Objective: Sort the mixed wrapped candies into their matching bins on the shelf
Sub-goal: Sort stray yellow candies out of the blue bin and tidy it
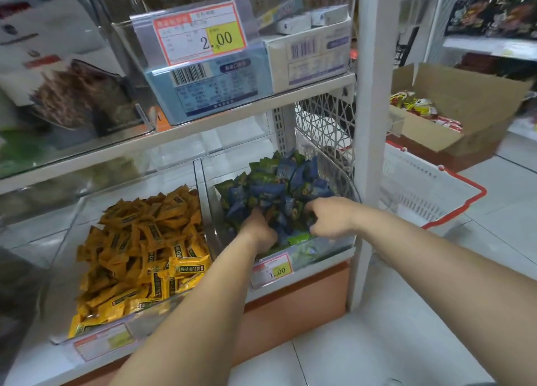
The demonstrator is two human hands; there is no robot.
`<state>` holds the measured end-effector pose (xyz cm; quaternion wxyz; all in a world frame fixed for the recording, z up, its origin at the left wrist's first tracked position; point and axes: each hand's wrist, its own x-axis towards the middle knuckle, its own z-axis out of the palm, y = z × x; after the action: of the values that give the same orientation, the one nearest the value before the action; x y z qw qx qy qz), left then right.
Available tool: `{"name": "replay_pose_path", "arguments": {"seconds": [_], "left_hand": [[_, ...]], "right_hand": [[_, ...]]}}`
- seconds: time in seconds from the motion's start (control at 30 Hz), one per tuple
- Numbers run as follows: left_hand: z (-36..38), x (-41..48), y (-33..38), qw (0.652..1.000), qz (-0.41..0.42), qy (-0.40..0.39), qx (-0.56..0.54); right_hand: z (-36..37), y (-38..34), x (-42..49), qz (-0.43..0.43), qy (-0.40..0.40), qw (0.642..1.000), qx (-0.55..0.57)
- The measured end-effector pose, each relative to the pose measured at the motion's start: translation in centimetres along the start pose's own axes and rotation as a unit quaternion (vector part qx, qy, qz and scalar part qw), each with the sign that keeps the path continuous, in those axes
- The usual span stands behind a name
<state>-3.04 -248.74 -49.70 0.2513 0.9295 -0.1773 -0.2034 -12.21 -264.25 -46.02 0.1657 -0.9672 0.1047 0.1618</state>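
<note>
A clear bin (334, 246) on the lowest shelf holds a heap of blue and green wrapped candies (279, 182). Both my hands reach into it. My left hand (258, 231) is buried in the front of the heap, its fingers hidden among the wrappers. My right hand (331, 217) rests on the heap's right front, fingers curled down onto blue and green candies. Whether either hand grips a candy is hidden. To the left, a second clear bin (96, 339) is full of yellow wrapped candies (139, 246).
A white shelf post (369, 153) rises right of the bin. Behind it sit a white basket with red rim (436, 188) and an open cardboard box (453, 118) of snacks on the tiled floor. The upper shelf carries boxed goods behind a price tag (200, 33).
</note>
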Motion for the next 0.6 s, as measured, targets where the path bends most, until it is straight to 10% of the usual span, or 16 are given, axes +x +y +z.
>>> {"name": "replay_pose_path", "arguments": {"seconds": [0.6], "left_hand": [[0.5,0.8,1.5,0.967,-0.062,0.016,-0.245]], "right_hand": [[-0.9,-0.3,2.8,0.031,-0.064,0.978,0.198]]}}
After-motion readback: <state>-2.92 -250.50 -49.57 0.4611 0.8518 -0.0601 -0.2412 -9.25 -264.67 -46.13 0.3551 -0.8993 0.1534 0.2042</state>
